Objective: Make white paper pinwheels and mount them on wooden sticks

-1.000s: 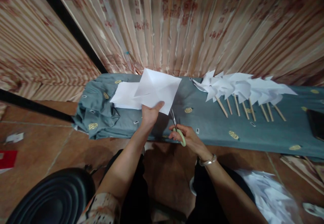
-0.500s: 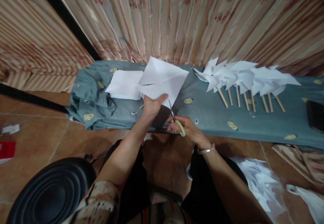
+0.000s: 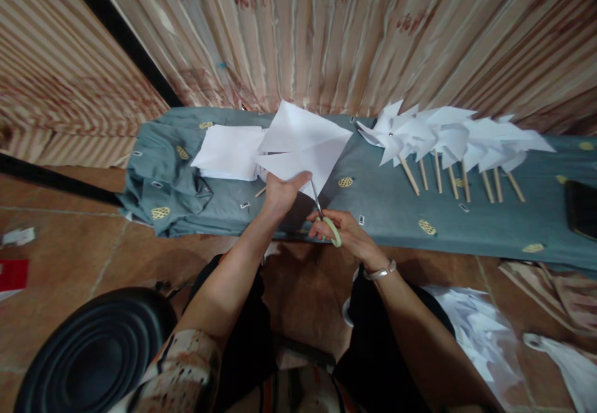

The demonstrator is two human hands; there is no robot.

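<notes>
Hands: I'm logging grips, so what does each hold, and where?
Left hand pinches the white paper square at its near edge; right hand holds scissors by the green handles.

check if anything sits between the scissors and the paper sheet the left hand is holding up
Nothing visible does. The scissors in the right hand point straight at the lower corner of the paper sheet gripped by the left hand.

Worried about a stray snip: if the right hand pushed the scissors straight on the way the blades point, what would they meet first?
Most likely the white paper square held by the left hand; the scissors in the right hand point at its lower corner.
</notes>
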